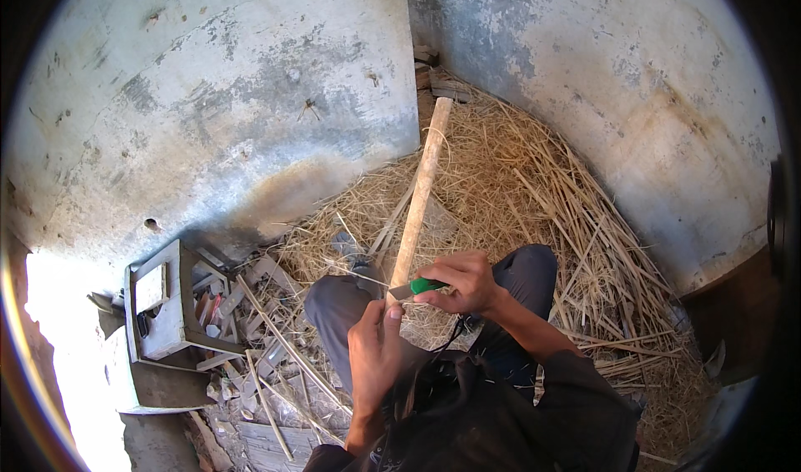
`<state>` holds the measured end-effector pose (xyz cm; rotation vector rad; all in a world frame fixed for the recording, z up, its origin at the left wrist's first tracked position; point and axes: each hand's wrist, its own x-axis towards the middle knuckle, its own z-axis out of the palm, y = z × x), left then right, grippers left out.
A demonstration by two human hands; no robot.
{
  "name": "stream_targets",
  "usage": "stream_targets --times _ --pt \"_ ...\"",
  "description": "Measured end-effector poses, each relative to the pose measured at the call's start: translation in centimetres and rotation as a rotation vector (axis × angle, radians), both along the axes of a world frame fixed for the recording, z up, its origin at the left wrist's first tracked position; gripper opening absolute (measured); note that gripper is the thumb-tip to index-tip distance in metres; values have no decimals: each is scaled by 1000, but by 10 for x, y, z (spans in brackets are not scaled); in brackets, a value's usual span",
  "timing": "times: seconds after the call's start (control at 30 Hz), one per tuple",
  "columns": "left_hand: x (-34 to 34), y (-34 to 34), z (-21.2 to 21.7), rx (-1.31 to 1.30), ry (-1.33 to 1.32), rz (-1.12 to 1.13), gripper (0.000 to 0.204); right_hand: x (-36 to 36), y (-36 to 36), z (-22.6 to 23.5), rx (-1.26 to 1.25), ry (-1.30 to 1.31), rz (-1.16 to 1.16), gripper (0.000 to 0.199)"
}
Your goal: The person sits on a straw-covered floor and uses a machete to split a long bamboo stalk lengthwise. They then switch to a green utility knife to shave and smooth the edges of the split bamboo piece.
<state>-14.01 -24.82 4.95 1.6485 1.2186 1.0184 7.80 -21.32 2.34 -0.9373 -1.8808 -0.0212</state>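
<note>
Your right hand [463, 282] has its fingers [442, 270] curled tight around a green-handled knife [415, 288], the blade pressed against the near end of a long pale wooden stick [420, 193]. Your left hand [375, 348] closes around that near end just below the blade, thumb up beside the steel. The stick runs away from you, over your knees, its far end resting on the straw [534, 180] heaped in the corner where the two stained walls [209, 97] meet. To your left, scraps of wood and a small grey box-like frame [163, 305] lie on the floor. The blade sits very near your left thumb, so if it skips on a knot or you push too hard it could slide into that hand. The far end is only bedded in loose straw, and I judge it could shift and twist the stick under the cut.
</note>
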Motion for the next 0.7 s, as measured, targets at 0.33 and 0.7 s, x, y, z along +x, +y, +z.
stream_targets --times 0.33,0.7 --pt "-4 -2 4 -83 -35 -36 31 1 5 2 34 44 -9 35" --pt "-7 -9 11 -127 60 -41 34 19 14 12 63 10 -105 40"
